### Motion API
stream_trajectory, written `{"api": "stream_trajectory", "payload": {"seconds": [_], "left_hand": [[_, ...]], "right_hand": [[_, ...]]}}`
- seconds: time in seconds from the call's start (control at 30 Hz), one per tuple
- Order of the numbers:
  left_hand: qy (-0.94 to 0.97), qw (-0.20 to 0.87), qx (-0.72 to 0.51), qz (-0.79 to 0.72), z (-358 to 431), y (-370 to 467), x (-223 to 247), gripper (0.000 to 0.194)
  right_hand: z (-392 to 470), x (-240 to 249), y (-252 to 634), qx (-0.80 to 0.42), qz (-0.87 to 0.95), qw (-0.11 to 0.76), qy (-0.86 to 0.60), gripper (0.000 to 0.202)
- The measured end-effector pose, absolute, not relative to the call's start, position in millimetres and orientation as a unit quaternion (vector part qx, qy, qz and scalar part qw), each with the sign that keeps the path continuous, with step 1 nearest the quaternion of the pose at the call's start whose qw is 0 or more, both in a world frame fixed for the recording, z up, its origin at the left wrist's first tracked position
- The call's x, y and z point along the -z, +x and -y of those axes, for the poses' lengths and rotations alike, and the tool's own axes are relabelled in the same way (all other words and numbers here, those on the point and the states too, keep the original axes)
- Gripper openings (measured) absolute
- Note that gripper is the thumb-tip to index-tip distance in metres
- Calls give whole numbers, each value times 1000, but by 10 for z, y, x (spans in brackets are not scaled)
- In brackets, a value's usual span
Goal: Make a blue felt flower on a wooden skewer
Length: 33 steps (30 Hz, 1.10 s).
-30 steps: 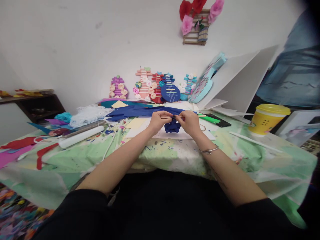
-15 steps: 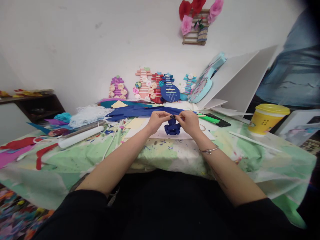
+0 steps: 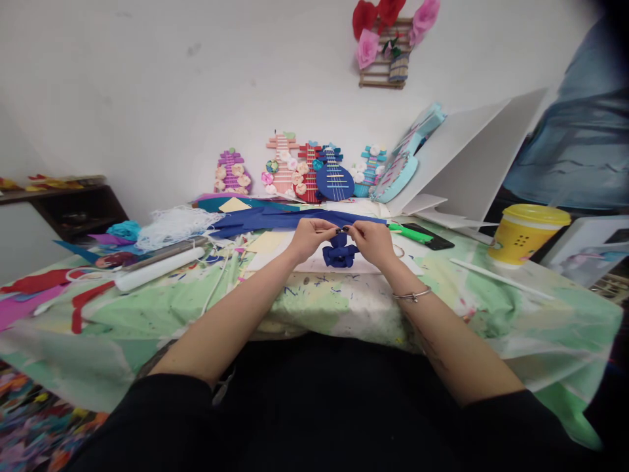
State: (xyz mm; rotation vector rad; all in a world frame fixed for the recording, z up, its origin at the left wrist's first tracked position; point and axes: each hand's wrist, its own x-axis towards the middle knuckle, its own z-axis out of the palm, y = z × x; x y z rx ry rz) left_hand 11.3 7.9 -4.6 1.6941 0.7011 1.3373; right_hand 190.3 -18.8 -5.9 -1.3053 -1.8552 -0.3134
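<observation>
The left hand (image 3: 308,238) and the right hand (image 3: 374,241) are meeting fingertip to fingertip over the middle of the table, both pinching the top of a small dark blue foam flower (image 3: 339,251) that is hanging between them just above a white sheet (image 3: 324,263). A thin stick seems to be running from the left fingers (image 3: 328,229) toward the flower, though it is too small to tell for sure. A metal bracelet (image 3: 411,296) is circling the right wrist.

Just behind the hands, dark blue foam strips (image 3: 275,219) are lying across the table. To the right, a green marker (image 3: 411,234) is resting beside a black phone (image 3: 432,237), and farther right a yellow lidded cup (image 3: 525,234) is standing near the edge. To the left, a white tube (image 3: 160,269) and a heap of white string (image 3: 171,225) are lying on the paint-flecked green tablecloth (image 3: 314,305). Small foam guitars (image 3: 307,172) are leaning against the wall behind.
</observation>
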Motion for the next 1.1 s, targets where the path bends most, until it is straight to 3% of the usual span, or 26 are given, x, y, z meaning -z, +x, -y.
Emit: {"api": "stream_trajectory", "payload": {"seconds": [0.4,0.57,0.83,1.1], "left_hand": [[678,425,-528,-285,-53,102,26,38],[671,450,-519,-280,-48,104,29,42],[680,432,-517,-290,-45,99,32,30],[685,439,-507,-284,-28,88,25,29]], "right_hand": [[191,44,1911,56,731,451,-509,40],[199,37,1917,39,729,469,-496,34],[177,42,1927,3,735,493,-466,17],[121,59,1966,-26,743,487,-459,17]]}}
